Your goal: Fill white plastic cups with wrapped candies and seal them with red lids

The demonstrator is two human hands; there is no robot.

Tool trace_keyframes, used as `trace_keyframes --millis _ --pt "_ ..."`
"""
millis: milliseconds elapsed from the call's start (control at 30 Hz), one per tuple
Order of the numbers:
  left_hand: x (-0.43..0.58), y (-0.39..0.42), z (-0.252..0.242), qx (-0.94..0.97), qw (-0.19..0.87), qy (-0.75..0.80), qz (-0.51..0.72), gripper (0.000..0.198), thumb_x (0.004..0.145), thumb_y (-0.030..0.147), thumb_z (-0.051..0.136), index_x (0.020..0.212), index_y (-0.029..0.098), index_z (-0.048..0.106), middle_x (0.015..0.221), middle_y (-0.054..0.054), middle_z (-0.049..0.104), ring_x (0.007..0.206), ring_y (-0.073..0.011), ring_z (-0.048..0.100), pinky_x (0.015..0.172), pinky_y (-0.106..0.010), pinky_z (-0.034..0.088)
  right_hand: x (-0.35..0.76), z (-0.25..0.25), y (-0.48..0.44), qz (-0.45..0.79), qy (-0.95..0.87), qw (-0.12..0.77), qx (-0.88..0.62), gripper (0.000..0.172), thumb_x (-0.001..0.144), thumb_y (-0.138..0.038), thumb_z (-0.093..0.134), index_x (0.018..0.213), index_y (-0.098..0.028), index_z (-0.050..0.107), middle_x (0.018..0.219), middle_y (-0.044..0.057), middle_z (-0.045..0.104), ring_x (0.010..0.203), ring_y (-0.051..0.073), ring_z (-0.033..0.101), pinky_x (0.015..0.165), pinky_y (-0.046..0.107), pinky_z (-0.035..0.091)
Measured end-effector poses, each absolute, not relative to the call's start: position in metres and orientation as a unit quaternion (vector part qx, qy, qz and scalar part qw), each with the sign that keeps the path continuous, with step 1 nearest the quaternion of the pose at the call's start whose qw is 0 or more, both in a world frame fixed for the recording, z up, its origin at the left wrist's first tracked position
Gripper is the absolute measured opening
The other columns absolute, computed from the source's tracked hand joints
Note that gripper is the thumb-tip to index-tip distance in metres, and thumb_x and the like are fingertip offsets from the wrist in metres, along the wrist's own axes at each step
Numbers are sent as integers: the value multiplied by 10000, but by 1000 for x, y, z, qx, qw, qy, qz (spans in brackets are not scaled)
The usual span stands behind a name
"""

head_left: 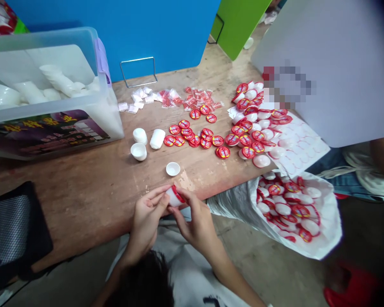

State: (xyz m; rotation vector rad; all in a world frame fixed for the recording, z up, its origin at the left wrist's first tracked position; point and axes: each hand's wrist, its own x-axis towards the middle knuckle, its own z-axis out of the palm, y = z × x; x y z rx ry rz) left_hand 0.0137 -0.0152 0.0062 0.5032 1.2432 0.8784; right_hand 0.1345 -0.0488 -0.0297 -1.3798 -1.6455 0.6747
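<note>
Just over the table's front edge, both hands grip one small white plastic cup [172,198] with a red lid at its right side. My left hand [149,211] pinches the white cup body between thumb and fingers. My right hand [194,213] has its fingers closed around the red-lid side. Whether the lid is fully seated cannot be made out. A single white cup [173,169] stands open side up just beyond the hands. Several round red lids [195,140] with yellow and blue print lie farther back, beside short stacks of white cups [157,139].
Small clear and red packets [198,99] lie behind the lids. A translucent bin [112,115] of stacked cups stands left. Lidded cups [257,128] are heaped at right, above a white sack [333,226] of more. Blue [131,34] and green [240,30] panels stand behind.
</note>
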Motion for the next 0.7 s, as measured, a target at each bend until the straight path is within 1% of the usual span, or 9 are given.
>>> trace_keyframes --millis 33,167,267,333,367,467,533,700 --pt "14 -15 6 224 698 553 395 467 693 370 736 1036 85 597 883 -126 725 741 -215 697 673 -301 562 135 -30 -48 269 -655 441 -552 442 850 -207 589 1272 -212 459 1141 116 656 869 199 683 785 351 570" --pt "14 -13 4 228 712 543 382 441 749 390 685 1071 118 557 899 -108 712 753 -192 686 667 -280 546 137 -29 -44 251 -641 482 -541 362 830 -196 625 1183 -227 553 1096 86 673 1024 225 633 866 384 536" --pt "14 -13 3 242 716 548 359 462 762 432 662 1089 119 567 936 -106 702 774 -188 677 679 -274 535 139 -28 -42 258 -638 489 -535 314 839 -198 612 1149 -229 574 1065 82 665 1007 219 618 848 383 531" --pt "16 -13 2 242 714 549 360 457 756 444 664 1065 116 590 952 -104 698 794 -187 671 689 -264 526 140 -29 -41 267 -639 481 -537 295 858 -210 583 1152 -231 568 1057 84 651 1007 216 609 844 381 530" --pt "17 -13 2 239 714 546 367 444 751 439 671 1047 115 600 953 -101 698 803 -185 668 696 -257 520 140 -30 -41 269 -640 478 -538 293 868 -214 565 1161 -230 560 1075 88 642 1036 220 599 866 390 523" --pt "21 -15 1 225 727 522 385 395 751 409 679 1012 118 621 949 -89 698 851 -187 657 722 -251 505 138 -35 -42 269 -640 484 -534 323 891 -210 521 1214 -229 523 1216 102 593 1183 231 533 980 421 469" --pt "22 -15 0 218 738 506 390 376 757 399 673 1008 123 629 954 -86 697 889 -200 650 739 -264 502 137 -38 -43 272 -640 487 -528 355 903 -195 496 1256 -237 493 1269 93 576 1222 218 513 1017 410 449" --pt "23 -16 -1 217 743 497 393 331 776 397 650 957 124 605 945 -79 689 892 -201 648 736 -267 500 136 -37 -44 267 -641 486 -530 381 907 -181 492 1281 -249 477 1202 65 632 1193 196 548 984 351 485"
